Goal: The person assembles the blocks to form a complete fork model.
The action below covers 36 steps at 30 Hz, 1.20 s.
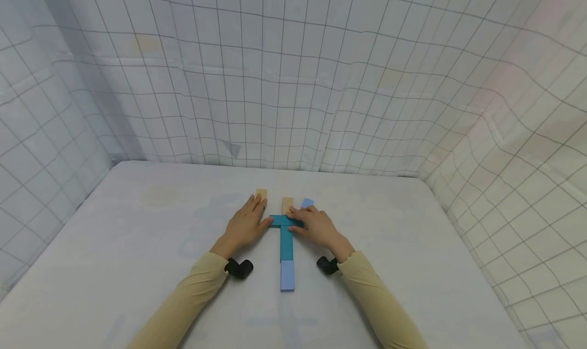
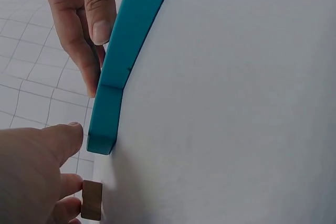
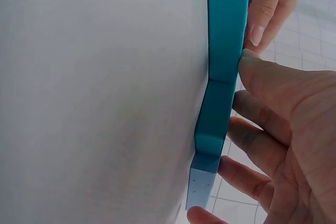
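Between my hands lie teal wooden blocks in a T: a teal crosspiece point(image 1: 276, 220) over a teal upright block point(image 1: 286, 244). My right hand point(image 1: 318, 229) pinches the crosspiece, thumb on its near side and index finger at its far side. The other right fingers lie near a light-blue block point(image 1: 307, 203), whose end shows beyond them. My left hand point(image 1: 245, 225) lies with fingers extended onto a natural-wood block point(image 1: 261, 192). Its thumb reaches the crosspiece's left end. Another natural-wood block point(image 1: 287, 204) stands just behind the crosspiece, near the right index fingertip.
A periwinkle-blue block point(image 1: 287, 276) continues the line at the near end of the teal upright. Everything lies on a white-covered table point(image 1: 151, 252). Grid-patterned white curtains point(image 1: 275, 84) hang behind and at both sides. Black wrist cameras point(image 1: 239, 268) sit on both wrists.
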Each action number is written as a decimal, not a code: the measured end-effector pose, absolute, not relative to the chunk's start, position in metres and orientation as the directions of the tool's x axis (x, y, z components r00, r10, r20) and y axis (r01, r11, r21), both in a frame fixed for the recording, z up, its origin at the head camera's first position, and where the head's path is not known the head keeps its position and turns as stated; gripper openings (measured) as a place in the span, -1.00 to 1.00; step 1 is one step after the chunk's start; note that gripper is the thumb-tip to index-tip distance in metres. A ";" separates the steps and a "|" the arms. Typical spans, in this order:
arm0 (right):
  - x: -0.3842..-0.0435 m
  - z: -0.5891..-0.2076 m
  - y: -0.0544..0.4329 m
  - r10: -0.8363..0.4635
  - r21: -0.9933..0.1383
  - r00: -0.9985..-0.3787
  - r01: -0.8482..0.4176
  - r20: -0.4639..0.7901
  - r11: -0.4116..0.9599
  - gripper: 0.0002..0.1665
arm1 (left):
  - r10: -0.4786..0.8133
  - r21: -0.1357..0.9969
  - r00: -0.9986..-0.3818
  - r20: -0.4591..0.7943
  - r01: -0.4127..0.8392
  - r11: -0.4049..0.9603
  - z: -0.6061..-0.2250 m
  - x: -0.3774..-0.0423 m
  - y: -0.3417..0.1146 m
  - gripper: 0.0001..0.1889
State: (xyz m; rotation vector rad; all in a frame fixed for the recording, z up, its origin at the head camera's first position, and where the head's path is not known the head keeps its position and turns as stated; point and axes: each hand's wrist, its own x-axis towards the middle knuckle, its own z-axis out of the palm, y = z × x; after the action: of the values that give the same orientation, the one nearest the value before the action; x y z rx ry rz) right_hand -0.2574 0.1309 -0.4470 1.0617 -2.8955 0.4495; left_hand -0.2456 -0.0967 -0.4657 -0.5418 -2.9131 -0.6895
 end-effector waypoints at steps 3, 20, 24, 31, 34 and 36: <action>-0.257 -0.446 0.131 -0.629 -0.254 -0.767 -0.638 0.125 0.727 -0.45 | 0.318 0.431 -0.936 0.153 0.352 0.831 -0.465 -0.245 -0.097 -0.35; -0.256 -0.448 0.131 -0.625 -0.270 -0.772 -0.630 0.116 0.728 -0.44 | 0.294 0.485 -0.933 0.209 0.360 0.797 -0.467 -0.241 -0.096 -0.30; -0.256 -0.447 0.132 -0.628 -0.272 -0.770 -0.633 0.117 0.725 -0.45 | 0.288 0.513 -0.939 0.190 0.345 0.786 -0.467 -0.239 -0.096 -0.28; -0.256 -0.447 0.132 -0.630 -0.276 -0.769 -0.632 0.110 0.724 -0.45 | 0.301 0.518 -0.925 0.233 0.380 0.766 -0.468 -0.237 -0.095 -0.37; -0.256 -0.447 0.132 -0.631 -0.278 -0.768 -0.632 0.108 0.723 -0.45 | 0.316 0.501 -0.917 0.243 0.397 0.769 -0.469 -0.237 -0.094 -0.39; -0.256 -0.448 0.132 -0.631 -0.273 -0.768 -0.634 0.109 0.724 -0.45 | 0.319 0.493 -0.916 0.245 0.401 0.772 -0.470 -0.237 -0.093 -0.39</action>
State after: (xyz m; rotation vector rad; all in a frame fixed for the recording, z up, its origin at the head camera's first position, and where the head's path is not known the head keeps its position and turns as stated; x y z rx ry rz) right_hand -0.2562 0.1317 -0.4478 1.0668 -2.9086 0.4662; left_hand -0.2370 -0.0933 -0.4699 -0.5762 -2.8174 -0.8345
